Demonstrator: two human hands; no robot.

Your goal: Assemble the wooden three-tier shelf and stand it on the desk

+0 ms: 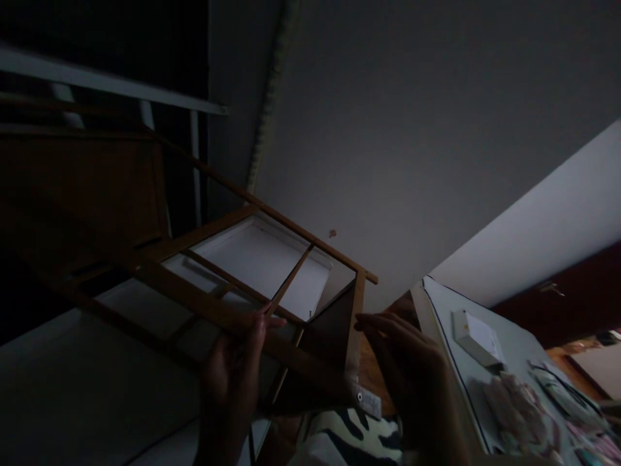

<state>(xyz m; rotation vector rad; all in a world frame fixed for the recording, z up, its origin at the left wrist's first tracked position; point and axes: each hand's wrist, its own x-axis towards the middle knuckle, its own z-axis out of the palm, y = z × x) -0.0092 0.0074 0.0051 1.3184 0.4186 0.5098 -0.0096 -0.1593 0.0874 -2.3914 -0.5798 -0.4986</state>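
The room is dim and the view is tilted. A wooden slatted frame (208,298), like a rack or bed rail, runs from upper left toward the centre over a white surface. My left hand (233,369) is closed around one of its lower wooden bars. My right hand (407,362) sits just right of the frame's end post (356,323), fingers spread and slightly curled toward it, holding nothing that I can see.
A white mattress-like surface (77,388) lies lower left. A white table (485,388) at right carries a small white box (478,336) and several loose packets (524,408). A black-and-white patterned cloth (349,440) lies at the bottom. A grey wall (412,129) fills the back.
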